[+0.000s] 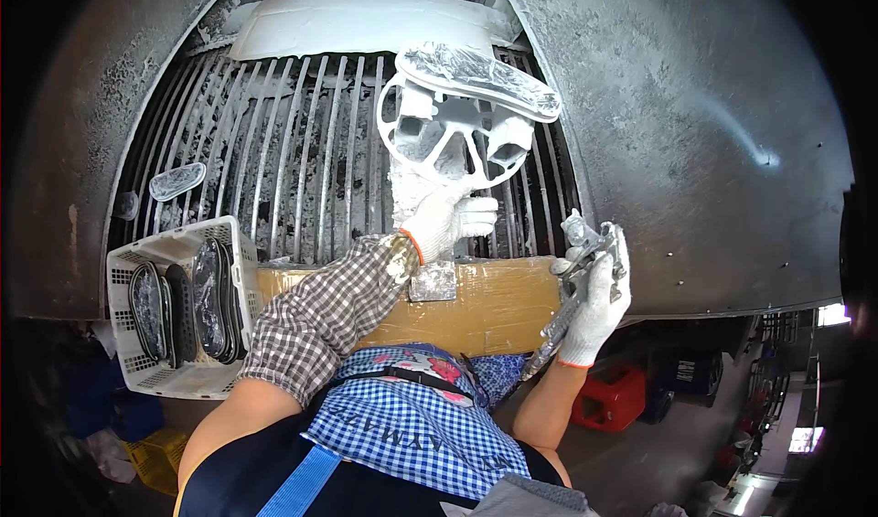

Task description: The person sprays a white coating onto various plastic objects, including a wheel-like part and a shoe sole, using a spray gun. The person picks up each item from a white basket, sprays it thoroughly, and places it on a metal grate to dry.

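My left hand, in a white glove with an orange cuff, is closed at the near edge of a white-coated spoked wheel. The fingers curl inward, and what lies inside them is hidden. A shoe sole, smeared white over black, rests on blocks on top of the wheel. To the right, my gloved right hand is wrapped round a metal spray gun, whose nozzle end points away from me. The gun stands apart from the sole, over the booth's near right edge.
A white perforated crate at the left holds several dark soles. Metal bars form a whitened grate beneath the wheel, with a small sole-shaped piece on it. A taped cardboard strip lines the near edge. A red stool stands lower right.
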Motion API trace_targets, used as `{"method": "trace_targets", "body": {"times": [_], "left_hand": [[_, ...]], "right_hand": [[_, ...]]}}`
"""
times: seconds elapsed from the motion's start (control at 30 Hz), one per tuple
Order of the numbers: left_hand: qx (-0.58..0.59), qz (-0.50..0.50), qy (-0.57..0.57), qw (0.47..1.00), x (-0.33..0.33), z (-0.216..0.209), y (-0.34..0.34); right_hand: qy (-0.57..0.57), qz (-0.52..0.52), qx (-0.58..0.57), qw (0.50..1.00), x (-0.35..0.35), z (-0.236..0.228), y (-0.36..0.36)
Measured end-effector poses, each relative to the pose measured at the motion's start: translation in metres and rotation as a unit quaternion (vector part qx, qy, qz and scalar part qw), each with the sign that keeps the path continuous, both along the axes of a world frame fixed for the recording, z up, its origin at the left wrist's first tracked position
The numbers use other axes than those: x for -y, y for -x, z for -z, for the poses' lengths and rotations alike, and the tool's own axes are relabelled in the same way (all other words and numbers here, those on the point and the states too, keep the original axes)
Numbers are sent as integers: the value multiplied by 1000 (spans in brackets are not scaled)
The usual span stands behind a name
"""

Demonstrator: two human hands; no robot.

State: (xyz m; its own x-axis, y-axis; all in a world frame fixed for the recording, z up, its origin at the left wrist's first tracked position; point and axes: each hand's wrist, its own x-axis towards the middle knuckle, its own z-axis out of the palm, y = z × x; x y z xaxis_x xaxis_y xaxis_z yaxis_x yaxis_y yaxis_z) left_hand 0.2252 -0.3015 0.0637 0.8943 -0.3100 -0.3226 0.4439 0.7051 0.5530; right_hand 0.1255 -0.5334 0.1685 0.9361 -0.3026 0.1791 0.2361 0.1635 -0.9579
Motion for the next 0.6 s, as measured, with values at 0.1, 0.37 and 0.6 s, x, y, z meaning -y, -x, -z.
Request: {"method": "trace_targets", "body": {"times": [0.1, 0.37, 0.6], "left_hand": [[-1, 10, -12, 1000, 5, -1, -2], [19, 53, -113, 992, -4, -34, 32], [138, -227, -69, 962, 19, -92, -5]], "right_hand": [[35, 5, -9, 999, 8, 5, 2], [3, -10, -26, 1000, 9, 22, 6], [26, -24, -24, 999, 19, 42, 10]]}}
